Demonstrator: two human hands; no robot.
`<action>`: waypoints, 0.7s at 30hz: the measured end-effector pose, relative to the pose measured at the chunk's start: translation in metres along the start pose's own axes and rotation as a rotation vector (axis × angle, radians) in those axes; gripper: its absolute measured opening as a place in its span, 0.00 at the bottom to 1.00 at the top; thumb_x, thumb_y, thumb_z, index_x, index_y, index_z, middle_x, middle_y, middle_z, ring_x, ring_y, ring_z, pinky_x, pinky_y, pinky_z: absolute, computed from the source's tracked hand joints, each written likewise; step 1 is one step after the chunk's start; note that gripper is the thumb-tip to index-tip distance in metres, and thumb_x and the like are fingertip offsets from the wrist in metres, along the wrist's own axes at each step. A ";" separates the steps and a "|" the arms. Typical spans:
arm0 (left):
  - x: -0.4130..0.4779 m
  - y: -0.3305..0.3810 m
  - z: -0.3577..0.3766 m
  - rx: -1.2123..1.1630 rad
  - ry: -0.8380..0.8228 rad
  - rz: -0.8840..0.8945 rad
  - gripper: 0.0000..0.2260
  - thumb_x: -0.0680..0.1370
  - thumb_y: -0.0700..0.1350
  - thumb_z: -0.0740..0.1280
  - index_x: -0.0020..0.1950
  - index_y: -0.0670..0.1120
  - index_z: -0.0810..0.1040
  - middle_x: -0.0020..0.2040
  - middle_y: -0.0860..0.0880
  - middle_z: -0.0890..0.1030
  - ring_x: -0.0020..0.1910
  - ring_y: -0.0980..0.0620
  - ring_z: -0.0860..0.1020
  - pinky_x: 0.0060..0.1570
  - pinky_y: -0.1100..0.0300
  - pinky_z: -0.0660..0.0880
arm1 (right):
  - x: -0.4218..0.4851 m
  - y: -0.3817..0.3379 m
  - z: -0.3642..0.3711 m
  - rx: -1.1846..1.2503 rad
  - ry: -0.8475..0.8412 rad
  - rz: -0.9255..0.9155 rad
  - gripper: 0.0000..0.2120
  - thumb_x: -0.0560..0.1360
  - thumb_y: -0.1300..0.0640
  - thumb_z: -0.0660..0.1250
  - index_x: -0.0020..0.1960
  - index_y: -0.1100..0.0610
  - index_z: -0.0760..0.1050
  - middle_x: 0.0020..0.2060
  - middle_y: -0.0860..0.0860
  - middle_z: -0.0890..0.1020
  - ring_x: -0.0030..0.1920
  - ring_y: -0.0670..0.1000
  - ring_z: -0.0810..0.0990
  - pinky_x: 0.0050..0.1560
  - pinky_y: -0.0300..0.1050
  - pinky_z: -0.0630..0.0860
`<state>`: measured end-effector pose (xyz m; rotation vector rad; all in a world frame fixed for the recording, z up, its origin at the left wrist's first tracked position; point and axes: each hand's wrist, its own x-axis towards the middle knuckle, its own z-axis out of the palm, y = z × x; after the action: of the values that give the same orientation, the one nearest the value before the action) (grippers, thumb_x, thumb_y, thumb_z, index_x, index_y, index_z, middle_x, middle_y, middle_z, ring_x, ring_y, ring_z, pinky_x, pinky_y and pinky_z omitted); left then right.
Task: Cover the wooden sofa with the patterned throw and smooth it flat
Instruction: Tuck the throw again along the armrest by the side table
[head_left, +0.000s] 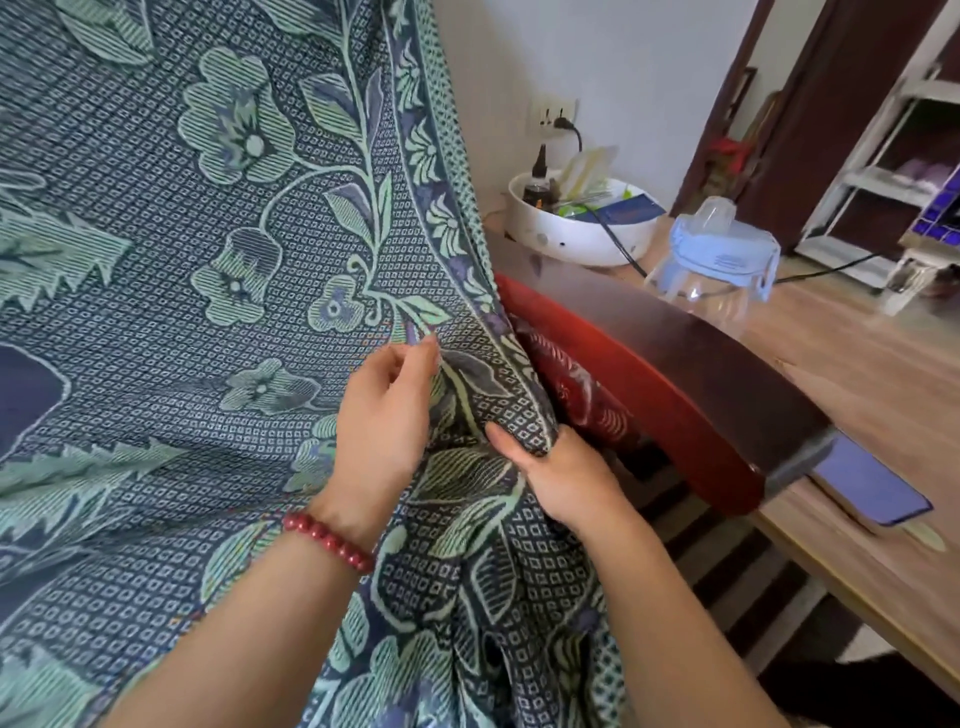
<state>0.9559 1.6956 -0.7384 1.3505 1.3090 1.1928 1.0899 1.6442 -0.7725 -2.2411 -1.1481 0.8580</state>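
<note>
The patterned throw (208, 260), blue-green with woven flowers and leaves, fills the left and middle of the head view and drapes over the wooden sofa. The sofa's red-brown armrest (675, 374) curves out bare on the right, with carved wood beneath it. My left hand (384, 415), with a red bead bracelet at the wrist, pinches a fold of the throw next to the armrest. My right hand (561, 473) grips the bunched edge of the throw just beside the armrest, thumb on top of the cloth.
A wooden side table (857, 395) stands right of the armrest. On it are a white bowl (571, 228) with small items, a clear jug with a blue lid (722, 265) and a phone (872, 483). A wall socket with a cable is behind.
</note>
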 end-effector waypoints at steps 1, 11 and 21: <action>0.000 -0.001 -0.001 0.003 0.012 -0.002 0.18 0.78 0.54 0.61 0.51 0.39 0.78 0.46 0.44 0.83 0.44 0.47 0.79 0.48 0.54 0.72 | -0.003 -0.004 -0.003 -0.060 0.021 0.007 0.42 0.63 0.22 0.59 0.61 0.54 0.73 0.56 0.52 0.80 0.55 0.57 0.78 0.57 0.49 0.75; 0.005 -0.008 -0.012 -0.022 0.053 -0.044 0.14 0.77 0.52 0.63 0.46 0.41 0.79 0.44 0.45 0.82 0.47 0.44 0.79 0.53 0.49 0.73 | -0.014 -0.054 0.024 -0.509 0.313 -0.678 0.23 0.76 0.49 0.62 0.69 0.53 0.66 0.71 0.50 0.66 0.73 0.53 0.60 0.73 0.57 0.50; 0.003 -0.018 -0.015 0.000 0.040 -0.042 0.15 0.77 0.53 0.62 0.47 0.42 0.79 0.45 0.46 0.83 0.47 0.47 0.80 0.48 0.59 0.72 | 0.019 -0.030 0.038 -0.411 0.231 -0.691 0.27 0.77 0.45 0.55 0.74 0.53 0.64 0.75 0.49 0.62 0.76 0.49 0.55 0.75 0.45 0.45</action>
<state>0.9387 1.6987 -0.7537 1.2989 1.3587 1.1971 1.0552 1.6806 -0.7854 -1.9211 -1.9314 0.0854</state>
